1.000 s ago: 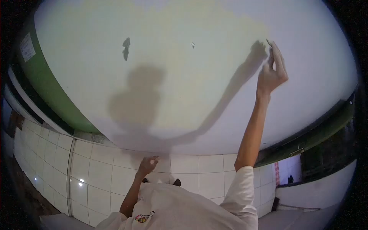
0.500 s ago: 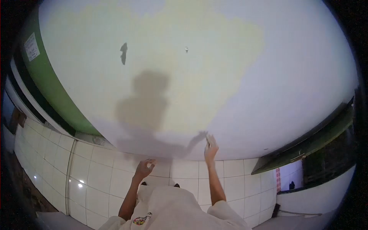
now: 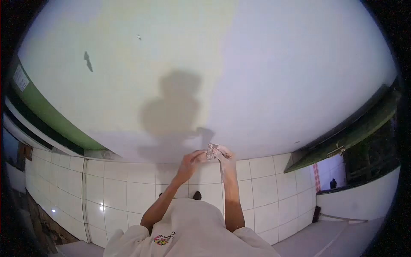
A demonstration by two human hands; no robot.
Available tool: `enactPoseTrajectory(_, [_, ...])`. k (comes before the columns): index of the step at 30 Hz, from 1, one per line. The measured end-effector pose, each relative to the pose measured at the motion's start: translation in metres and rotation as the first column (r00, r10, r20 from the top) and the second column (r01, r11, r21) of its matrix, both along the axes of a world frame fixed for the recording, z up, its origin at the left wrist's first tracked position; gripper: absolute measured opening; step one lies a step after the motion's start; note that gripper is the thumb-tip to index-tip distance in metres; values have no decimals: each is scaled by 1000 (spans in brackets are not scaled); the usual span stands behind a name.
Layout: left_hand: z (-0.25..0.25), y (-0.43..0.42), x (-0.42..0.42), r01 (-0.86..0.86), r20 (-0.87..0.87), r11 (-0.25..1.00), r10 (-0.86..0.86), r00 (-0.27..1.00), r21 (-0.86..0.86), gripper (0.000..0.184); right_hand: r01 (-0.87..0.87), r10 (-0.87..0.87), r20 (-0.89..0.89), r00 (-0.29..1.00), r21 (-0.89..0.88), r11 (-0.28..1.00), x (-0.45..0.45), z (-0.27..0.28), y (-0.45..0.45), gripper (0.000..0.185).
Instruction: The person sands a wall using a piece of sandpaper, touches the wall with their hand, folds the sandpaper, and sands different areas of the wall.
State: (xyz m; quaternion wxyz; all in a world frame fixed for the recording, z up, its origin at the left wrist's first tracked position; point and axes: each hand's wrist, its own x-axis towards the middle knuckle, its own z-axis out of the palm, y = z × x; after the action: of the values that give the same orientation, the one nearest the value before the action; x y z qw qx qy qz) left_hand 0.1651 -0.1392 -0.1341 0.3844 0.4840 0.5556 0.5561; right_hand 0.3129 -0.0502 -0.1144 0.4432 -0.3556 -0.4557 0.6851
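Note:
My right hand [image 3: 226,159] holds a small, flat, folded piece of sandpaper [image 3: 211,151], grey-brown, mottled and dusty, between thumb and fingers. My left hand [image 3: 192,165] is drawn together at the piece's left edge, its fingertips pinched against it. Pale dust coats the fingers of both hands. Behind them stands a wall [image 3: 265,85], painted pale yellow on the left and lilac on the right and along the bottom. My shadow falls across it.
White floor tiles [image 3: 141,195] run along the wall's foot. A green doorway edge with a paper notice [image 3: 20,78] is at left. To the right, a dark green door [image 3: 338,137] with a metal handle stands ajar. A small pale mark [image 3: 138,37] shows high on the wall.
My right hand has come away from the wall and inward. My left hand has risen to meet it at the sandpaper. The view has turned to the right.

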Motion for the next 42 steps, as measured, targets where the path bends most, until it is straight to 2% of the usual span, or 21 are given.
enactPoseTrajectory(1, [1, 7, 2, 3, 3, 1000, -3, 1000, -6, 32, -66, 66, 16, 998, 12, 998, 5, -4, 6, 16])
enactPoseTrajectory(2, [2, 13, 8, 15, 109, 1000, -15, 994, 0, 32, -64, 64, 17, 998, -1, 998, 14, -7, 10, 16])
enactPoseTrajectory(3, [1, 15, 11, 23, 213, 1000, -24, 977, 8, 33, -131, 130, -21, 991, -29, 991, 19, -9, 14, 16])
enactPoseTrajectory(4, [3, 18, 14, 22, 210, 1000, -22, 977, 4, 33, -200, 197, -63, 978, -46, 979, 21, -9, 18, 17])
enactPoseTrajectory(7, [14, 21, 18, 27, 261, 997, -6, 965, -76, 34, -236, 231, -62, 971, -91, 968, 24, -6, 21, 17])
enactPoseTrajectory(9, [21, 23, 19, 67, 358, 989, -17, 933, -129, 34, -239, 234, -72, 969, -66, 969, 24, -8, 23, 17])
enactPoseTrajectory(13, [19, 26, 19, 51, 319, 991, -10, 948, -121, 33, -199, 197, -52, 979, -51, 979, 20, 0, 21, 18])
enactPoseTrajectory(16, [17, 30, 13, 89, 388, 992, -48, 921, -88, 34, -188, 187, -18, 982, -33, 982, 20, 7, 18, 17])
enactPoseTrajectory(20, [17, 35, 9, 53, 325, 995, -24, 945, -80, 30, -135, 134, -17, 991, -25, 991, 18, 3, 18, 17])
enactPoseTrajectory(25, [33, 36, 1, -5, 269, 999, 18, 963, -46, 27, -158, 158, -1, 987, -14, 987, 16, 30, 13, 18])
enactPoseTrajectory(27, [42, 39, -1, -49, 168, 996, 60, 984, -71, 30, -111, 109, 57, 992, 17, 994, 12, 44, 10, 15])
enactPoseTrajectory(31, [46, 45, -7, -49, 198, 994, 68, 978, -99, 30, -103, 102, 59, 993, 18, 995, 7, 49, 12, 17])
enactPoseTrajectory(33, [45, 47, -13, -58, 213, 997, 67, 975, -50, 29, -60, 55, 93, 994, 55, 997, 1, 42, 14, 17])
enactPoseTrajectory(37, [52, 51, -18, -59, 167, 995, 72, 983, -79, 25, 25, -34, 108, 994, 91, 996, -5, 44, 14, 16])
enactPoseTrajectory(40, [43, 57, -22, -44, 237, 996, 62, 969, -79, 24, 57, -65, 106, 992, 74, 996, -7, 46, 13, 15])
enactPoseTrajectory(42, [39, 57, -26, -31, 215, 999, 37, 976, -32, 25, 118, -147, 222, 964, 138, 983, -8, 45, 10, 14])
